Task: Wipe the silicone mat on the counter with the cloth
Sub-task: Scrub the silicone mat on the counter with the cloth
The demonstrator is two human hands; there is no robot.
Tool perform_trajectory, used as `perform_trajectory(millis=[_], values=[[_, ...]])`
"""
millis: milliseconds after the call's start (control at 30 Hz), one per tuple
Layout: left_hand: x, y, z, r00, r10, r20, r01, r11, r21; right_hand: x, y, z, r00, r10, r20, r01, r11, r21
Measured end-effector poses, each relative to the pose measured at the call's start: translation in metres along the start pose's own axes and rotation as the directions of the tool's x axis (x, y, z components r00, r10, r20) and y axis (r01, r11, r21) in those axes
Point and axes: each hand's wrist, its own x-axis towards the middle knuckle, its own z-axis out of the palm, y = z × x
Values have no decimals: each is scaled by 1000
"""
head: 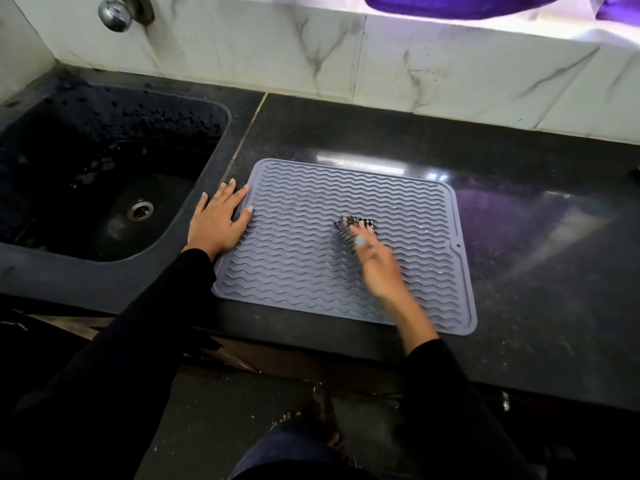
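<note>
Ribbed silicone mat (311, 244); glossy dark stone counter (519, 237).

A single wide-angle camera sits on my head and looks forward and steeply down from close above the dark polished stone counter (519, 237). It faces the white marble-patterned tiled wall (381, 64). The black sunken sink (104, 188) fills the left side, and my legs and the floor occupy the bottom edge.

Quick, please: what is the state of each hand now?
Left hand: open, resting flat on the mat's edge.
Right hand: holding the cloth.
</note>
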Motion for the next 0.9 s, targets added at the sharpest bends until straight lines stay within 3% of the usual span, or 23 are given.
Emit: perform_trajectory(millis=[33,67,100,133,200,267,333,433,567,667,733,767,800,833,867,900], values=[[0,0,0,1000,3,-3,-3,1000,-1,0,-5,-15,991,128,29,-130,920,369],[0,-1,0,1000,5,-2,-5,1000,-3,-2,-8,-31,981,195,25,-169,771,615],[0,-1,0,1000,7,-1,-7,1000,-4,-3,-6,-45,969,244,-27,-148,667,731],[0,-1,1,1000,7,-1,-7,1000,-3,-6,-4,-56,957,270,-106,-102,653,751],[1,-1,0,1000,2,-6,-2,1000,0,-11,-5,-64,933,168,-318,0,883,469],[1,-1,1,1000,2,-11,-2,1000,5,-19,-2,-53,927,-28,-373,37,999,16],[1,-2,1,1000,6,-12,-6,1000,6,-23,7,-30,955,-94,-280,13,960,-280],[0,-2,1,1000,9,-13,-9,1000,0,-22,32,3,941,-274,-201,64,723,-688],[1,-1,1,1000,1,6,-1,1000,19,-16,37,5,943,-274,-191,45,671,-740],[0,-2,2,1000,5,12,-6,1000,28,-14,35,-4,952,-285,-110,114,665,-738],[0,-2,2,1000,4,17,-4,999,34,-13,31,-14,972,-224,-73,135,782,-608],[1,-1,2,1000,1,19,-2,999,35,-12,28,-22,983,-153,-105,94,898,-429],[1,-1,1,1000,1,21,-2,999,35,-9,25,-31,985,-55,-164,31,989,-144],[1,0,1,1000,1,26,-2,999,34,-6,20,-41,978,81,-191,-39,976,216],[0,0,0,1000,1,29,-2,999,32,-5,15,-52,963,204,-178,-81,844,530],[0,1,-1,1000,1,32,-2,1000,30,-3,13,-62,945,276,-176,-64,682,728]])
